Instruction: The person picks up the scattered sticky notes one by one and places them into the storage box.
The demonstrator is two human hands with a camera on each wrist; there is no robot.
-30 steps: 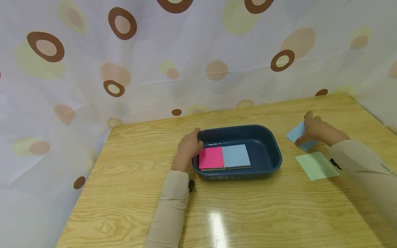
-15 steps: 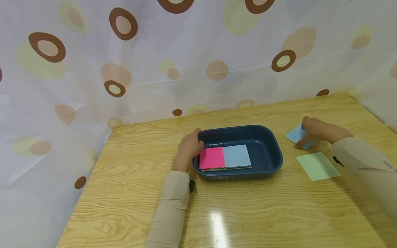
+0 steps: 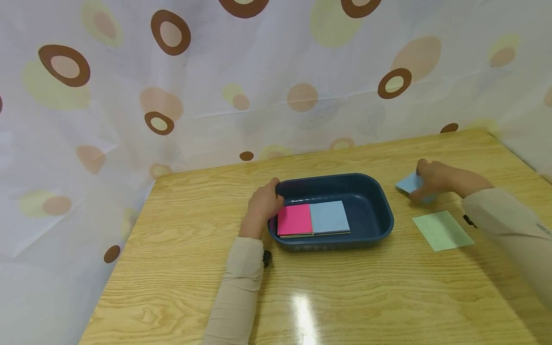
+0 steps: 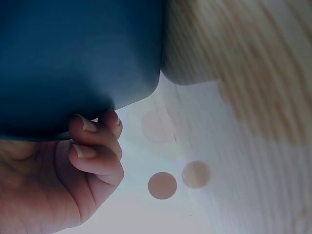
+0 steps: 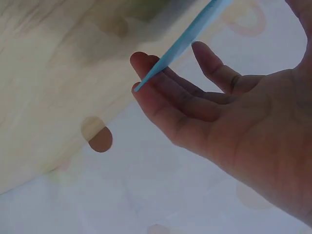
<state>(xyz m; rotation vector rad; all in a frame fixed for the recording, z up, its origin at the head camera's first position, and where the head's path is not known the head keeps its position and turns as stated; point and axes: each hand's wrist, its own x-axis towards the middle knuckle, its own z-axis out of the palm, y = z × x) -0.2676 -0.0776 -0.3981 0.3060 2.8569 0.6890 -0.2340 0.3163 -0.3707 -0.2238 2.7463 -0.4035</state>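
Observation:
My left hand (image 3: 264,205) grips the left end wall of a dark blue plastic tray (image 3: 370,211); in the left wrist view its fingers (image 4: 97,163) curl against the tray's wall (image 4: 83,58). Inside the tray, a stack topped by a pink paper square (image 3: 294,220) lies beside one topped by a light blue square (image 3: 329,217). To the right of the tray, my right hand (image 3: 435,178) holds light blue paper (image 3: 408,183) by its edges, just above the table. The right wrist view shows this paper (image 5: 180,46) edge-on between the fingers and thumb.
A pale green paper square (image 3: 442,231) lies on the wooden table (image 3: 345,292), nearer than the right hand. Spotted white sheeting (image 3: 267,96) stands along the table's back and sides. The right end of the tray has bare floor showing.
My right hand has drawn its fingers in on the light blue paper, which has shifted slightly and now sits a little off the table. The left hand and tray stay put.

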